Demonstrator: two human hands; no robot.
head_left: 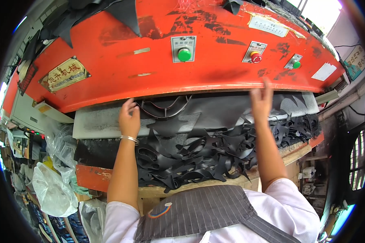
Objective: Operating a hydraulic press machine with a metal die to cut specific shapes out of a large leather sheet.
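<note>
A curved metal cutting die lies on a black sheet of material, partly under the red press beam. My left hand is beside the die's left end, fingers loosely bent and apart; whether a fingertip touches the die is unclear. Farther right, my right hand is raised in front of the beam's lower edge, somewhat blurred, with its fingers apart and nothing in them. Under both sits a pale cutting board, and the sheet's far part is hidden beneath the beam.
Tangled black offcuts heap along the near ledge. On the beam are a green button, a red knob and a second green button. More black scraps hang over its top. Clear plastic bags stand at left.
</note>
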